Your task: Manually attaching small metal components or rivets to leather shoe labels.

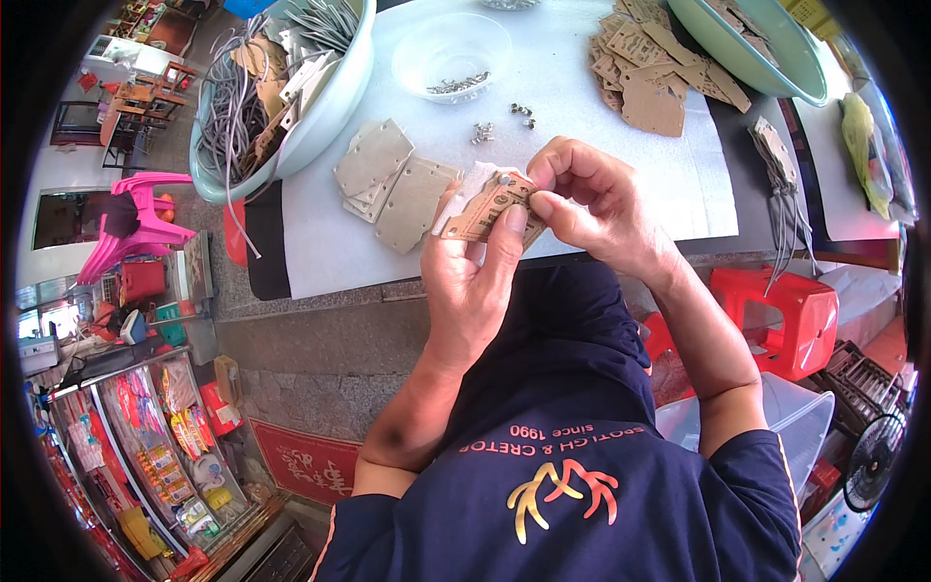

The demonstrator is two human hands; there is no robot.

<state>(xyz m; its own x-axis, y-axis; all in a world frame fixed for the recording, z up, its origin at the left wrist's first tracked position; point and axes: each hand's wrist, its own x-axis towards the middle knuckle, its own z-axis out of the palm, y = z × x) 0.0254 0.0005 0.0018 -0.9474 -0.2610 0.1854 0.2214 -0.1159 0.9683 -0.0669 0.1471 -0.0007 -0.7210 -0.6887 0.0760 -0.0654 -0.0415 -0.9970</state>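
At the far left of the bench [269, 247], a pale green basin [335, 112] holds grey cords [228, 97] and flat boards. Right of it, grey plates [373, 160] lie overlapping on a white sheet [325, 257]. Beyond them stands a clear bowl [441, 48] with small metal parts. At the near edge, the left hand [473, 279] pinches a brown printed piece [485, 213] between thumb and fingers, a white layer showing behind it. The right hand [603, 209] brings thumb and forefinger together at its right edge; whether they grip something small I cannot tell. Farther right lie piled brown boards [655, 97], another green basin [790, 63] and a corded bundle [773, 155].
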